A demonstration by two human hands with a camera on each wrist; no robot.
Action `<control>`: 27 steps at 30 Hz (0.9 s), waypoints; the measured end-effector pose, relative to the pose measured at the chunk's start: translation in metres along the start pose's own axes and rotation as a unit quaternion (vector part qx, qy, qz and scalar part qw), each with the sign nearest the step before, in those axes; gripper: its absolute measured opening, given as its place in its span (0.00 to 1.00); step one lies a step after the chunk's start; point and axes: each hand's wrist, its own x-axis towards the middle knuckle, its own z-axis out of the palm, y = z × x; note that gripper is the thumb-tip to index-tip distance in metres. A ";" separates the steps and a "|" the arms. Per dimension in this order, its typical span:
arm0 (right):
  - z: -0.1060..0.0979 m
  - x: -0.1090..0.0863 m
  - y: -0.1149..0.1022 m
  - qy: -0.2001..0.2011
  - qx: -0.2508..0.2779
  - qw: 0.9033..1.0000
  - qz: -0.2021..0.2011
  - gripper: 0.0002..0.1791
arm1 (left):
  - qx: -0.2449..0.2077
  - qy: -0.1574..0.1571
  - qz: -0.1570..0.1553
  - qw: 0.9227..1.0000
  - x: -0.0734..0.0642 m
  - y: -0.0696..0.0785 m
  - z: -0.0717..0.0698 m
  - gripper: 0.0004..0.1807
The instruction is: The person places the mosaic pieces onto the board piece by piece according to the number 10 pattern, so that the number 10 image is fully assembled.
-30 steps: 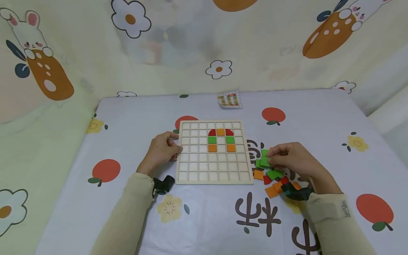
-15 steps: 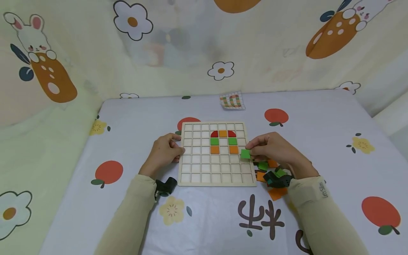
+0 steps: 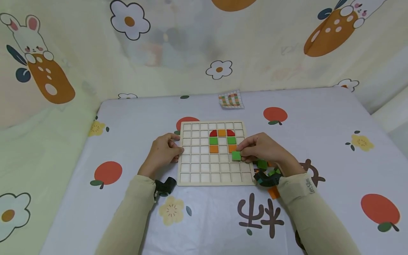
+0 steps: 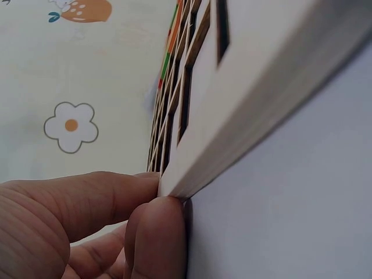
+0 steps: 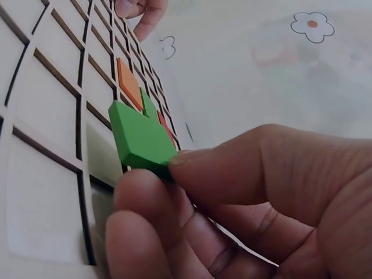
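A square wooden grid board (image 3: 196, 168) lies on the cloth. Red, orange and green tiles form an arch in its upper right cells, with an orange tile (image 3: 214, 149) at the left foot. My left hand (image 3: 164, 152) holds the board's left edge, fingertips against the rim (image 4: 232, 116) in the left wrist view. My right hand (image 3: 262, 150) pinches a green square tile (image 5: 142, 136) between thumb and fingers. The tile is tilted over the grid, just below the arch's right orange tile (image 3: 232, 148). Whether it touches the board cannot be told.
Loose green tiles (image 3: 262, 164) and orange tiles (image 3: 273, 193) lie right of the board, partly hidden by the right wrist and its black strap camera (image 3: 267, 179). A small patterned card (image 3: 231, 100) lies near the table's back edge.
From the loose pile, my right hand has carried the green tile left over the board, to just beneath the arch's right side. The left hand has stayed at the board's edge.
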 end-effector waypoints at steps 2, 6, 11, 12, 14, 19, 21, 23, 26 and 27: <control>0.001 0.000 -0.001 0.006 -0.001 1.000 0.003 0.13 | 0.002 -0.001 0.001 1.000 0.000 0.000 0.000 0.24; 0.004 0.001 -0.002 0.014 -0.002 1.000 0.003 0.12 | 0.006 0.001 -0.006 1.000 0.001 -0.002 0.000 0.23; 0.005 0.003 -0.002 0.012 0.003 1.000 0.000 0.11 | 0.004 0.006 -0.011 1.000 0.001 -0.002 0.000 0.23; 0.005 0.003 -0.002 0.012 0.002 1.000 -0.001 0.11 | 0.004 0.006 -0.011 1.000 0.001 -0.002 0.000 0.23; 0.005 0.003 -0.002 0.013 -0.001 1.000 -0.002 0.11 | 0.005 0.006 -0.010 1.000 0.000 -0.001 0.000 0.24; 0.006 0.002 -0.001 0.018 -0.003 1.000 0.000 0.11 | 0.006 0.003 -0.010 1.000 0.001 0.000 0.001 0.23; 0.007 0.001 -0.001 0.020 -0.004 1.000 0.002 0.10 | 0.005 0.002 -0.011 1.000 0.001 0.000 0.001 0.23; 0.008 0.001 -0.001 0.023 -0.006 1.000 0.004 0.10 | 0.005 0.001 -0.012 1.000 0.001 0.000 0.002 0.23; 0.010 0.000 0.000 0.027 -0.013 1.000 0.003 0.10 | 0.003 0.000 -0.015 1.000 0.001 0.000 0.002 0.23; 0.010 0.000 0.001 0.029 -0.014 0.999 0.001 0.10 | 0.003 0.000 -0.015 1.000 0.001 0.000 0.002 0.23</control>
